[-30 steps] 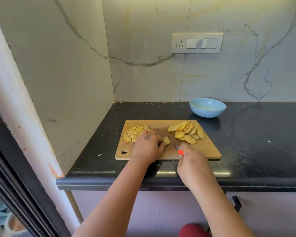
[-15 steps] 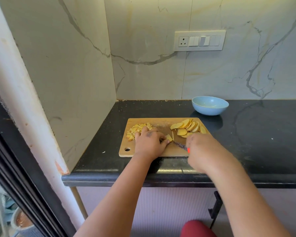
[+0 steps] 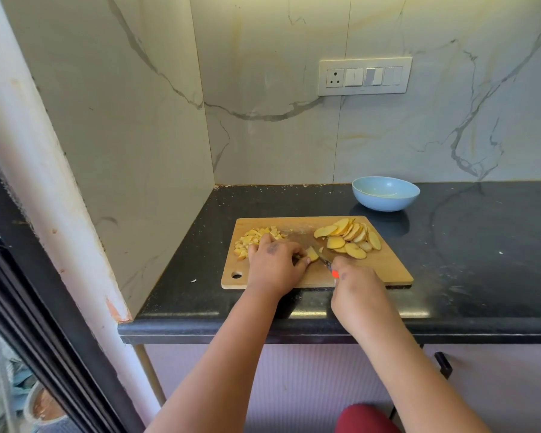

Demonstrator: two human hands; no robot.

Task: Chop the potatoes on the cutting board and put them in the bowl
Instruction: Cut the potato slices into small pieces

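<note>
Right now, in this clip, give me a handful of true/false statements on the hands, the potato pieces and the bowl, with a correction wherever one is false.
1. The right hand holds a knife with a red-orange handle. True.
2. The bowl is full of chopped potato. False: no potato shows inside it; all the pieces lie on the cutting board.
3. The left hand holds a potato piece down on the board beside the blade. True.
4. The diced potato sits at the board's right end. False: it is at the left end; the potato slices are at the right.
5. The bowl stands on the cutting board. False: it stands on the black counter, behind the board.
</note>
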